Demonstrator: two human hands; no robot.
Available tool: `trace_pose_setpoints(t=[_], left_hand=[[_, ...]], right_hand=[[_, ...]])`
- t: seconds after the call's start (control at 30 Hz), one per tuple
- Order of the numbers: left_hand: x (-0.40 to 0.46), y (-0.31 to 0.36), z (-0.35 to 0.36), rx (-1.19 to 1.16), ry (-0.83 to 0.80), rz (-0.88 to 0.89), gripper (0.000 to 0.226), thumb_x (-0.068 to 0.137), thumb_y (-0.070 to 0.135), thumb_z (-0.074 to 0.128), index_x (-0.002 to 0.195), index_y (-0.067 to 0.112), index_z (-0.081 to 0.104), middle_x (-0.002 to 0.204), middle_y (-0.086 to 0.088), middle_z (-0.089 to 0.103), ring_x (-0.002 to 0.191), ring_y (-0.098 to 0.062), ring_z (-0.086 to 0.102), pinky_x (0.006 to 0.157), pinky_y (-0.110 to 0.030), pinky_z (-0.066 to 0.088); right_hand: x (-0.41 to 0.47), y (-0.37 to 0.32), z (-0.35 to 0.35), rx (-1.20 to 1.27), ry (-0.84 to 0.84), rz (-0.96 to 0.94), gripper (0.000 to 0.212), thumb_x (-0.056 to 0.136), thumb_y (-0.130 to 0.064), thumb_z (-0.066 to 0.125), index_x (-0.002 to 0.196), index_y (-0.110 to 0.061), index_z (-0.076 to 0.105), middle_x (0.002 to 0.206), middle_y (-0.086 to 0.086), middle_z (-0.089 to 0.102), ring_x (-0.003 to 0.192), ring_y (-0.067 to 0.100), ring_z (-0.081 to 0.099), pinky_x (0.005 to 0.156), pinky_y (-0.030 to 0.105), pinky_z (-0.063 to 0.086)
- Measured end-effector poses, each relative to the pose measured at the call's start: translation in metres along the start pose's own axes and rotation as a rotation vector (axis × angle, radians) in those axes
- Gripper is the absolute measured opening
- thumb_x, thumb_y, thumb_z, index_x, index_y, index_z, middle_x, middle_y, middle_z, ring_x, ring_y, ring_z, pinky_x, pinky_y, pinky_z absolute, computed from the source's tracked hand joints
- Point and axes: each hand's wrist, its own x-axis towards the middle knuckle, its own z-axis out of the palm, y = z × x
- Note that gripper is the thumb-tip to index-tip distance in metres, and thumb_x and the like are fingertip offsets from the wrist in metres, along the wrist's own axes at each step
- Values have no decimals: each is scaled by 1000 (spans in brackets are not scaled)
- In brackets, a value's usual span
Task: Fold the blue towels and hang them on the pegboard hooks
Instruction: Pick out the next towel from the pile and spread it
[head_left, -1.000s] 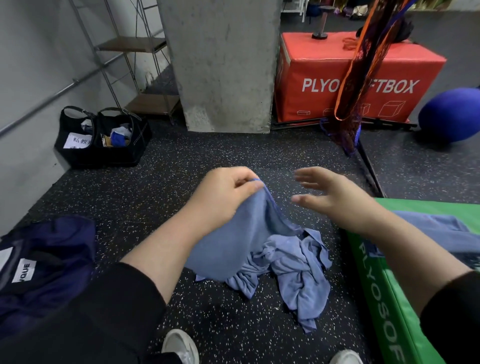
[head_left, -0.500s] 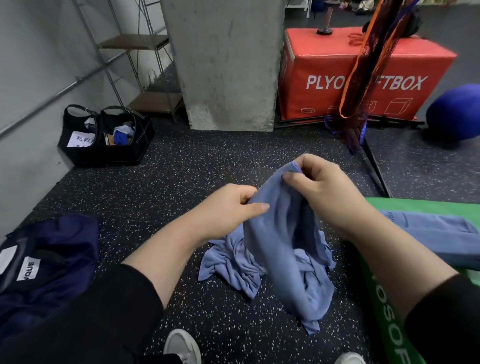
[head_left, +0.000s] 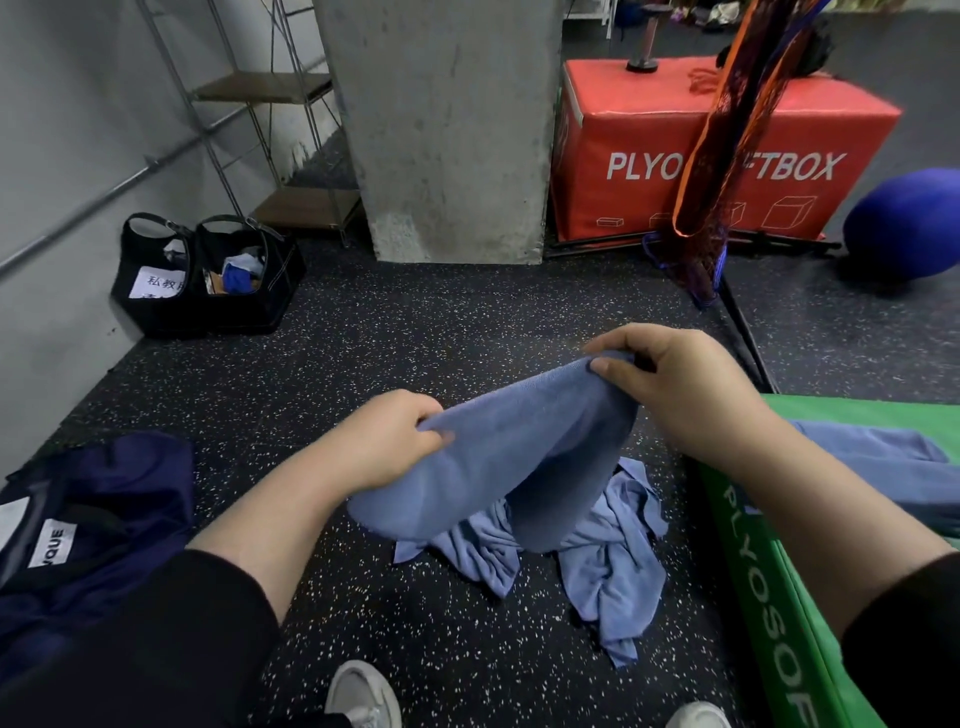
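Left hand (head_left: 387, 441) and right hand (head_left: 670, 382) each pinch the soft blue cloth towel (head_left: 519, 447), its top edge stretched between them, body sagging below.

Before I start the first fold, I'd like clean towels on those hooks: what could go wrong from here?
The held towel sags between the left hand and right hand, low over the crumpled towels; it could drag on the speckled floor or snag them. Both hands pinch bunched cloth rather than clear corners, so the fold may come out crooked. The pile lies close to the white shoes and could be stepped on.
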Motion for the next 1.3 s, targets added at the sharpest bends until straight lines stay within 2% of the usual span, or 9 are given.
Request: trace_pose_setpoints(t=[0.07, 0.17, 0.3, 0.5, 0.7, 0.8, 1.1, 1.23, 1.3], left_hand=[[-2, -4, -8, -5, 98, -23, 23, 97, 25, 62, 76, 14, 60, 70, 0, 61, 64, -17, 49, 56, -33, 32], [-5, -10, -14, -4, 242, -81, 18, 98, 22, 55, 82, 16, 61, 74, -4, 62, 70, -22, 53, 58, -35, 37], [-8, -22, -23, 13, 373, -111, 17, 100, 22, 53, 84, 23, 60, 73, 1, 61, 73, -24, 57, 62, -37, 41], [-8, -25, -28, -412, 526, -121, 19, 95, 26, 68, 78, 18, 68, 69, -3, 61, 62, -17, 47, 59, -32, 35], [-4, -24, -25, -792, 457, -77, 31, 96, 28, 69, 79, 5, 59, 78, -9, 62, 77, -18, 59, 81, -46, 56], [-2, -18, -18, -867, 440, -86, 28, 96, 28, 69, 72, 17, 59, 77, -9, 59, 76, -19, 55, 71, -38, 51], [10, 14, 13, -1074, 417, -259, 34, 86, 34, 77, 75, 10, 58, 79, -8, 55, 74, -20, 47, 65, -39, 41], [18, 40, 31, -1057, 421, -198, 18, 94, 26, 69, 82, 12, 71, 76, -11, 66, 73, -19, 58, 63, -38, 54], [21, 50, 39, -971, 420, -152, 15, 90, 28, 68, 80, 17, 72, 78, -16, 70, 71, -20, 60, 67, -50, 59]], right_hand=[[-1, 2, -4, -43, -49, -5, 16, 91, -30, 74, 106, -34, 75, 88, -25, 67, 80, -6, 61, 69, 0, 37], [-2, 6, -6, -161, -116, 28, 7, 93, -32, 71, 87, -36, 68, 80, -14, 68, 73, 5, 59, 63, 17, 40], [-4, 11, -8, -153, -22, 40, 13, 97, -31, 63, 85, -26, 61, 74, -9, 63, 68, 3, 56, 59, 20, 39], [-1, 15, -13, 96, 152, 165, 12, 98, -27, 60, 90, -21, 67, 80, 0, 69, 73, 19, 59, 74, 41, 51], [0, 18, -11, 238, 204, 234, 10, 95, -30, 61, 91, -25, 69, 83, 5, 70, 75, 16, 59, 81, 52, 54], [2, 24, -7, 310, 157, 301, 14, 93, -33, 61, 91, -23, 70, 90, 14, 72, 79, 21, 63, 81, 59, 59], [5, 25, 19, 617, -21, 481, 18, 101, -11, 57, 93, -5, 73, 97, 21, 74, 84, 29, 68, 79, 45, 60], [3, 12, 41, 657, -86, 502, 18, 100, -10, 58, 93, -3, 74, 98, 24, 75, 79, 25, 70, 69, 38, 63], [4, 4, 50, 689, -101, 500, 20, 101, -9, 57, 93, 0, 73, 95, 22, 76, 77, 23, 71, 61, 28, 58]])
